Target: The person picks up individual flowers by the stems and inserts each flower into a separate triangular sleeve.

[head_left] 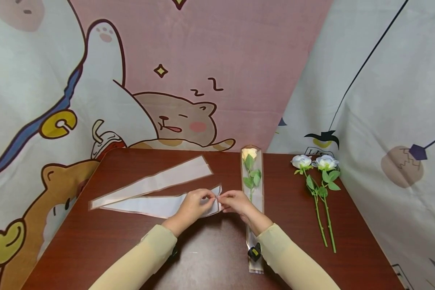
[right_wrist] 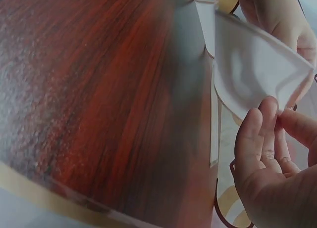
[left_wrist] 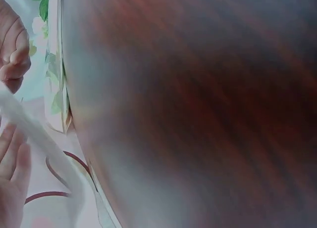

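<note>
At the middle of the table, my left hand (head_left: 193, 206) and right hand (head_left: 239, 202) pinch the wide open end of a long tapering flower sleeve (head_left: 145, 204), white with a brown edge. In the right wrist view, thumb and fingers of the right hand (right_wrist: 272, 168) hold the rim of the raised sleeve (right_wrist: 252, 60), with the left hand (right_wrist: 285, 20) at its far side. A second flat sleeve (head_left: 166, 179) lies just behind it. Right of my hands, a pale yellow rose (head_left: 250, 154) lies inside another sleeve (head_left: 258, 225), partly under the right forearm.
Two pale bluish-white artificial roses (head_left: 313, 162) with green stems lie side by side at the right of the brown table (head_left: 210, 257). A cartoon-printed cloth (head_left: 239, 72) hangs behind the table and along its sides.
</note>
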### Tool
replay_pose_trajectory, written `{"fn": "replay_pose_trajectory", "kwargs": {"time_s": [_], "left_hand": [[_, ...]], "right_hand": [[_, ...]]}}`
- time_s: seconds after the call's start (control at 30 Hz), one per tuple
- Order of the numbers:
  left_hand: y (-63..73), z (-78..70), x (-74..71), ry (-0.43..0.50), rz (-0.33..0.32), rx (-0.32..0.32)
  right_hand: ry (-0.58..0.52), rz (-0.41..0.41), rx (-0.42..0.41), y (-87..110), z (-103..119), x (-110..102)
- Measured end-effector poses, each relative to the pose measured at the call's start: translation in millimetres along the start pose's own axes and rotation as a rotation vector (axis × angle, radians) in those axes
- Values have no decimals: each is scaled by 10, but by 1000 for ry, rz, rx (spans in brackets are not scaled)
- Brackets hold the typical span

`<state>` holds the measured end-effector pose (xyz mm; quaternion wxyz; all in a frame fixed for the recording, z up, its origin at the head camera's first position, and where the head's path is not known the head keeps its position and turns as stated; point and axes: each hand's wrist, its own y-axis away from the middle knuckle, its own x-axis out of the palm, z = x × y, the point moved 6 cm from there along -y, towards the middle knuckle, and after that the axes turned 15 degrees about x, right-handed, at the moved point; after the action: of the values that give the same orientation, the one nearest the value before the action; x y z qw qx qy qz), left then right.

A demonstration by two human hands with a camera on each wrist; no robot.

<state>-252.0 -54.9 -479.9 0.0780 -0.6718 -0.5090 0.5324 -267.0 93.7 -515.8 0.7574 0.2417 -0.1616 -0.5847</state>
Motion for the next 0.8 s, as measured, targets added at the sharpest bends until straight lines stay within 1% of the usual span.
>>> {"fn": "replay_pose_trajectory", "kwargs": {"time_s": [0.07, 0.13, 0.27, 0.37, 0.47, 0.6, 0.8], "left_hand": [[5, -6, -32, -28, -36, 7], [10, -11, -57, -35, -66, 12], [12, -23, -77, -22, -85, 30], [5, -45, -86, -26, -77, 49], [-9, -60, -87, -33, -52, 64], [-21, -60, -87, -48, -20, 63], [-23, -84, -129, -42, -32, 51]], "right_hand": [[11, -17, 0, -3, -4, -11], [31, -36, -7, -1, -2, -19], [88, -75, -32, 19, 20, -23], [119, -95, -39, 34, 42, -25], [129, -102, -44, 31, 46, -34], [134, -112, -49, 24, 43, -44], [160, -159, -31, 26, 26, -79]]}}
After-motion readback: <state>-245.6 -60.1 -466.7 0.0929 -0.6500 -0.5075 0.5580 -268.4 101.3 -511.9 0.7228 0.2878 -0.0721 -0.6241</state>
